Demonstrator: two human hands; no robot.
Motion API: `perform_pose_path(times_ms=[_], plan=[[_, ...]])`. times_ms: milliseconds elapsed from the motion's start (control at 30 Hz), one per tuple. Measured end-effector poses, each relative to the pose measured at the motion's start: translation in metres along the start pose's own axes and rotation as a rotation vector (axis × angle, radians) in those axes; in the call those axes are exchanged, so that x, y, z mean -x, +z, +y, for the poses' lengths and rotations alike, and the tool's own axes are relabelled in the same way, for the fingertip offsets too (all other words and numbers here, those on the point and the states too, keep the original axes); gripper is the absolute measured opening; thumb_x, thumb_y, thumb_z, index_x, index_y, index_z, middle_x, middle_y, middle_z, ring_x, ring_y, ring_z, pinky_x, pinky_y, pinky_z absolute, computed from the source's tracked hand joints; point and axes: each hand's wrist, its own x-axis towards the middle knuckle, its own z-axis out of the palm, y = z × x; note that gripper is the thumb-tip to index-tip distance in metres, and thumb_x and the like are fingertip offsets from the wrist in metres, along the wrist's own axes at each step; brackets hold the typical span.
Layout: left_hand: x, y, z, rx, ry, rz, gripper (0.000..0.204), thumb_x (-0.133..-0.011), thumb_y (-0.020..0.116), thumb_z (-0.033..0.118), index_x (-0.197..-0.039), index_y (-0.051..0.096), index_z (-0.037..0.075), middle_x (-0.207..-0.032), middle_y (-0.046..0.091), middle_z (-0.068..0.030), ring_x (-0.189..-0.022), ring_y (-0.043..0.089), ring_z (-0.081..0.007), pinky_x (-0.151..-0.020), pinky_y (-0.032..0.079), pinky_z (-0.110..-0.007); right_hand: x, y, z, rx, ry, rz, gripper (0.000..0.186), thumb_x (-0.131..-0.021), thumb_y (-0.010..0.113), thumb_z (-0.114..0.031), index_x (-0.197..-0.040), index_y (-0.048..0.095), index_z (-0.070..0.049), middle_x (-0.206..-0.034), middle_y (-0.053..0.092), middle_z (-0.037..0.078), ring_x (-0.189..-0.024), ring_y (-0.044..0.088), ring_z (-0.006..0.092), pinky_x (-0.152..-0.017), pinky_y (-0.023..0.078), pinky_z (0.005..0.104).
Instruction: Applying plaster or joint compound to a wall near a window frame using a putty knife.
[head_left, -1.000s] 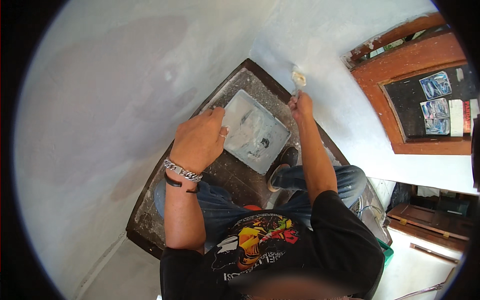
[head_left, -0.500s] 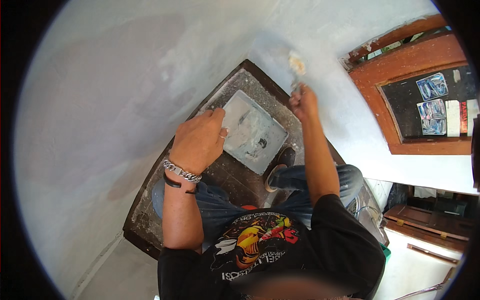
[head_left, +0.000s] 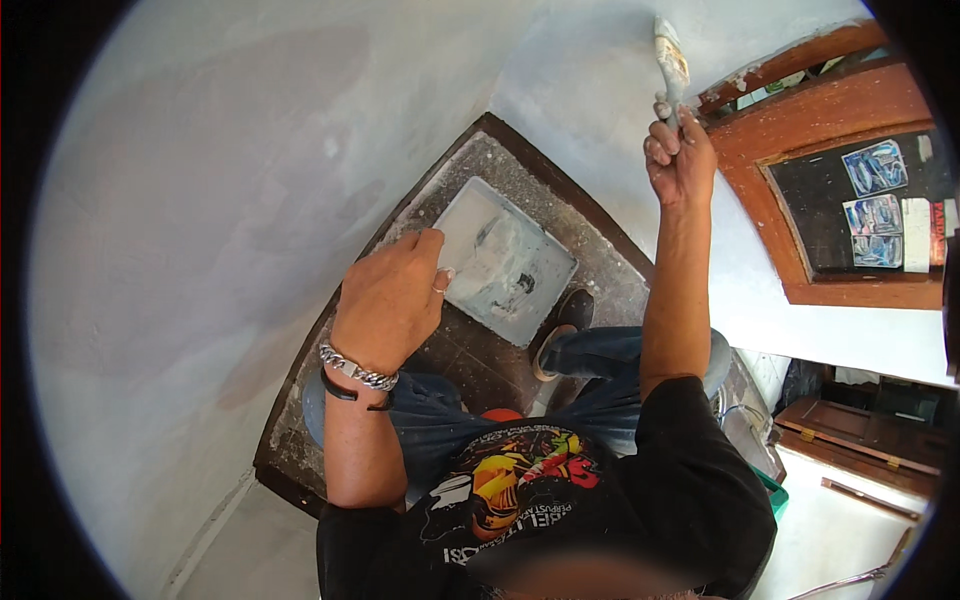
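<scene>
My right hand (head_left: pixel 680 160) is closed around the handle of a paintbrush (head_left: pixel 672 52), raised at the upper right. The brush's paint-caked bristles point up at the white wall (head_left: pixel 590 60); whether they touch it I cannot tell. White smears mark the fingers. Closed at the left edge of a grey paint tray (head_left: pixel 540 300) is my left hand (head_left: pixel 390 300), with a chain bracelet and a dark bangle at its wrist. A pale wet coat covers the inside of the tray, with a dark patch near its right corner. The left fingertips are partly hidden.
Under the tray lies a dark, paint-spattered platform (head_left: pixel 610 235) fitted into the wall corner. My shoe (head_left: pixel 572 318) stands beside the tray. To the right is a brown wooden frame (head_left: pixel 745 190) around a dark panel. A wooden cabinet (head_left: pixel 860 440) sits lower right.
My right hand has swung up and to the right with the paintbrush, nearer the wooden frame. My left hand stays at the tray, shifted only slightly.
</scene>
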Motion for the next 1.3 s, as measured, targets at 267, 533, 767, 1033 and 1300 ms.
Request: perform_pose_path(times_ms=[267, 533, 767, 1033, 1300], plan=[[0.002, -0.003, 0.001, 0.006, -0.021, -0.038, 0.028, -0.081, 0.057, 0.015, -0.106, 0.052, 0.003, -0.095, 0.059, -0.0146, -0.086, 0.058, -0.0344, -0.070, 0.046, -0.043, 0.002, -0.050, 0.194, 0.008, 0.448, 0.292, 0.013, -0.092, 0.040, -0.016, -0.090, 0.047, -0.005, -0.072, 0.046, 0.003, -0.047, 0.038, 0.0090, -0.037, 0.030, 0.0234], [-0.002, 0.000, -0.001, 0.012, -0.018, -0.062, 0.029, -0.082, 0.057, 0.014, -0.107, 0.051, 0.003, -0.096, 0.059, -0.0142, -0.085, 0.058, -0.0343, -0.069, 0.046, -0.042, -0.062, -0.063, 0.221, 0.003, 0.441, 0.376, 0.014, -0.092, 0.042, -0.016, -0.088, 0.044, -0.003, -0.062, 0.039, 0.001, -0.046, 0.037, 0.0100, -0.037, 0.028, 0.0226], [-0.006, -0.003, 0.003, -0.004, -0.042, -0.091, 0.030, -0.081, 0.058, 0.013, -0.109, 0.052, 0.003, -0.096, 0.059, -0.0140, -0.084, 0.058, -0.0336, -0.068, 0.046, -0.042, -0.036, -0.058, 0.249, 0.012, 0.517, 0.412, 0.009, -0.092, 0.041, -0.015, -0.091, 0.044, -0.006, -0.062, 0.040, 0.002, -0.047, 0.036, 0.0093, -0.038, 0.028, 0.0231], [-0.007, 0.000, -0.001, -0.004, -0.061, -0.102, 0.031, -0.081, 0.058, 0.013, -0.109, 0.051, 0.003, -0.096, 0.059, -0.0144, -0.086, 0.058, -0.0342, -0.069, 0.046, -0.042, -0.075, -0.059, 0.226, -0.173, 0.472, 0.312, 0.011, -0.092, 0.042, -0.016, -0.089, 0.044, -0.005, -0.069, 0.046, 0.003, -0.046, 0.037, 0.0107, -0.038, 0.028, 0.0233], [-0.008, 0.002, 0.001, -0.008, -0.053, -0.118, 0.031, -0.081, 0.058, 0.013, -0.110, 0.052, 0.003, -0.099, 0.060, -0.0140, -0.086, 0.058, -0.0338, -0.070, 0.046, -0.042, -0.046, -0.070, 0.249, -0.041, 0.530, 0.268, 0.011, -0.092, 0.041, -0.015, -0.089, 0.047, -0.006, -0.068, 0.044, 0.001, -0.046, 0.036, 0.0080, -0.038, 0.027, 0.0218]])
